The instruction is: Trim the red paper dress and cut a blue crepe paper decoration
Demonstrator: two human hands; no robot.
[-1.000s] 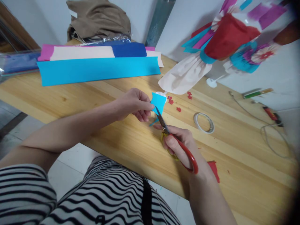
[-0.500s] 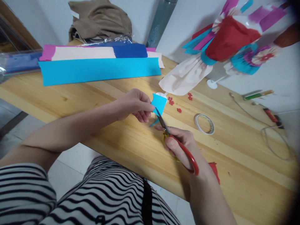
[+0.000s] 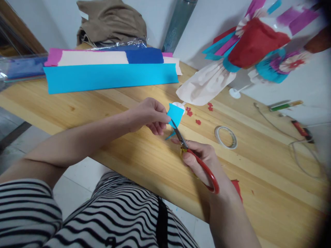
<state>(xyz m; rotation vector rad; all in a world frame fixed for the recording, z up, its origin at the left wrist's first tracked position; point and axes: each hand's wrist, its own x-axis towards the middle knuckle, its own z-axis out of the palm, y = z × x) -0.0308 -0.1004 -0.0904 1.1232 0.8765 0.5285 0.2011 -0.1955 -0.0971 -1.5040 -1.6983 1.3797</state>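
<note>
My left hand (image 3: 152,115) pinches a small blue paper piece (image 3: 176,113) by its left edge, above the wooden table (image 3: 134,148). In my right hand (image 3: 200,156) are scissors (image 3: 207,169) with red and yellow handles. Their blades meet the lower left part of the paper, close to my left fingertips. A thin blue strip (image 3: 170,135) shows just below the paper. Beyond it, a round white base (image 3: 179,105) is partly hidden. Small red paper bits (image 3: 189,112) lie to the right.
A long blue paper (image 3: 111,78) lies at the back left before other coloured papers. A tape roll (image 3: 226,137) sits right of the scissors. Behind stand a bottle (image 3: 178,27) and a paper-dressed figure (image 3: 258,43). A cable (image 3: 292,151) and a green pen (image 3: 286,105) are at the right.
The view has shifted very slightly. The scissors' handles look a little closer together, while the paper and both hands keep almost the same places.
</note>
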